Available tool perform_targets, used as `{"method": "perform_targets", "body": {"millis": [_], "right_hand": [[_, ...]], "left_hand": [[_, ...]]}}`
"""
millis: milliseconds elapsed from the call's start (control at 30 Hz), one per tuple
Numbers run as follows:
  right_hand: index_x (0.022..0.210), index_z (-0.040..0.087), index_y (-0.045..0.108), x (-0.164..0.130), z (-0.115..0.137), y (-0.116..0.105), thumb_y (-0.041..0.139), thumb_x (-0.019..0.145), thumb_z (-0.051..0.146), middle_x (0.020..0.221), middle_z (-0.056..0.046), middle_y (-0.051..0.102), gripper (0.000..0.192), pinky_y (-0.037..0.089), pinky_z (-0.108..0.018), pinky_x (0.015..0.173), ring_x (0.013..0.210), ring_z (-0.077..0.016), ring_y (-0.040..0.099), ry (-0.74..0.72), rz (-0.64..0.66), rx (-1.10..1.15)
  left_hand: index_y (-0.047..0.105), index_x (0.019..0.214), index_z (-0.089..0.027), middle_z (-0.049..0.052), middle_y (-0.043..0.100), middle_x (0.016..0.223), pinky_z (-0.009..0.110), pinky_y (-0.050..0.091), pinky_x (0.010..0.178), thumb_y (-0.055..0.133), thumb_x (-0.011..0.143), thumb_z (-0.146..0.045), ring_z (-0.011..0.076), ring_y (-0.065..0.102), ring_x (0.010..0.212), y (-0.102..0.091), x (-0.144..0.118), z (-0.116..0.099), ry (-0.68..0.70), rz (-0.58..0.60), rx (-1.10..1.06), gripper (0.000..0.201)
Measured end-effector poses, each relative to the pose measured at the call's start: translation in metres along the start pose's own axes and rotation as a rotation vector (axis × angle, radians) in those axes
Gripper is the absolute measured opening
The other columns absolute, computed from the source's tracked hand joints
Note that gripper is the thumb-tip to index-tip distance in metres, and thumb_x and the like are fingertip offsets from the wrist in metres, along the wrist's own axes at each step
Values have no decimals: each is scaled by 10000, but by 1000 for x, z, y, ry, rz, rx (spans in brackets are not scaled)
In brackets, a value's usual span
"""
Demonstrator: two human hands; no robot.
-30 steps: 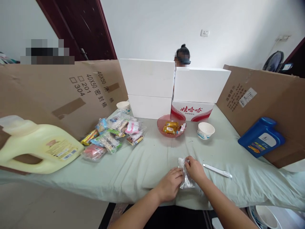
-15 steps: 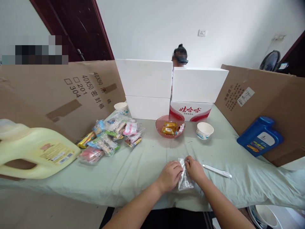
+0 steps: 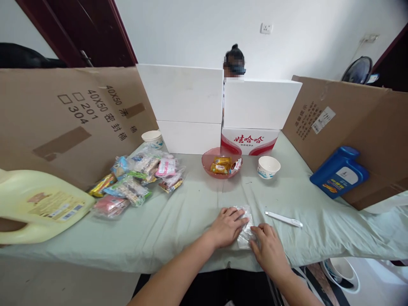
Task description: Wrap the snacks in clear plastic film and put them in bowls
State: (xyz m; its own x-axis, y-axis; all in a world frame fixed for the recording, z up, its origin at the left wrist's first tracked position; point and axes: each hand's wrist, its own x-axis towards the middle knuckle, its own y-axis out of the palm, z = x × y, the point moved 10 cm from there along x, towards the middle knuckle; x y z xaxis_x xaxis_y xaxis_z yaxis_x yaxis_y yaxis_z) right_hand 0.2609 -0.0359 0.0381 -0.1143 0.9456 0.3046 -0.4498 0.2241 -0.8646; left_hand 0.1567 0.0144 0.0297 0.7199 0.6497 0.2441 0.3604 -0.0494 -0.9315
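Observation:
A small clear plastic bag (image 3: 245,227) lies flat on the pale green cloth (image 3: 191,221) near the table's front edge. My left hand (image 3: 227,225) rests palm down on the bag's left side, fingers spread. My right hand (image 3: 269,248) lies flat just below and right of the bag, its fingertips touching the bag's lower edge. Neither hand grips anything. A white pen (image 3: 283,219) lies to the right of the bag.
A pink bowl (image 3: 221,165) with wrapped snacks, a paper cup (image 3: 268,166) and another paper cup (image 3: 152,137) stand further back. Several snack packs (image 3: 137,180) lie at left. Yellow jug (image 3: 38,204), blue jug (image 3: 339,176), cardboard walls and white boxes (image 3: 219,106) surround. A person's head shows behind the boxes.
Both hands held the clear bag pinched upright; now it lies flat with the left hand pressing on it and the right hand slid down toward me. The camera view shifted right.

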Motion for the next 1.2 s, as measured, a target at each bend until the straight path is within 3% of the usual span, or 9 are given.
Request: {"method": "perform_targets", "body": {"millis": [100,200,333,467,667,833,967,1067,1200], "right_hand": [[1254,199,550,-15,30,-1,569,859,336,1276,-133,571,419,413,-481,999,1219,-313,493,-292,-31,-222],[1394,193,426,-38,44,22,518,879,259,1394,-86,512,528,362,-428,1077,1324,-257,411,-475,52,-282],[1425,173,387,-53,35,36,458,902,190,1424,-77,487,528,406,-394,1062,1340,-227,404,-415,31,-293],[1406,164,416,-53,35,37,465,894,178,1428,-77,481,514,427,-409,1057,1333,-239,415,-395,15,-287],[1380,176,446,-51,33,35,468,891,184,1402,-79,508,490,428,-417,1053,1308,-239,443,-367,5,-244],[1332,184,488,-46,34,29,486,886,194,1338,-88,560,446,435,-415,1024,1251,-240,491,-368,-1,-197],[1213,201,562,-32,36,15,487,897,188,1170,-80,639,326,472,-403,937,1077,-219,578,-342,-7,-101],[1138,239,596,-25,39,4,457,910,161,1058,-50,658,278,472,-395,900,976,-196,592,-346,-34,-39],[1053,237,612,-23,49,-5,441,910,129,1100,-50,650,248,409,-444,987,1125,-224,542,-427,-60,-18]], "left_hand": [[503,1333,-337,23,503,1395,436,353,979,488,929,-301,256,432,1216,2,2,-3,10,31,22,406],[490,1341,-337,14,496,1405,442,358,967,507,912,-322,267,438,1203,3,6,0,22,60,30,430],[497,1336,-314,26,489,1415,491,355,975,567,868,-407,314,428,1218,-3,16,25,-71,68,61,482],[568,1254,-196,115,537,1336,516,354,994,507,905,-282,324,436,1226,-27,22,52,-291,-108,144,365],[641,1121,-224,54,646,1167,356,414,994,561,883,-255,205,557,1117,7,30,-13,188,7,-85,252],[466,1360,-251,36,460,1450,415,289,1107,521,918,-322,225,362,1361,24,29,-8,117,57,-40,452],[477,1351,-237,53,428,1472,418,273,1117,539,896,-343,233,333,1377,15,27,-9,122,50,-44,471],[624,1155,-193,81,592,1277,405,346,1053,522,885,-247,239,478,1230,-9,20,-6,80,-75,-86,293],[674,945,-202,48,689,966,360,422,921,469,879,-141,206,575,1002,-16,5,-7,101,-85,-193,224]]}}
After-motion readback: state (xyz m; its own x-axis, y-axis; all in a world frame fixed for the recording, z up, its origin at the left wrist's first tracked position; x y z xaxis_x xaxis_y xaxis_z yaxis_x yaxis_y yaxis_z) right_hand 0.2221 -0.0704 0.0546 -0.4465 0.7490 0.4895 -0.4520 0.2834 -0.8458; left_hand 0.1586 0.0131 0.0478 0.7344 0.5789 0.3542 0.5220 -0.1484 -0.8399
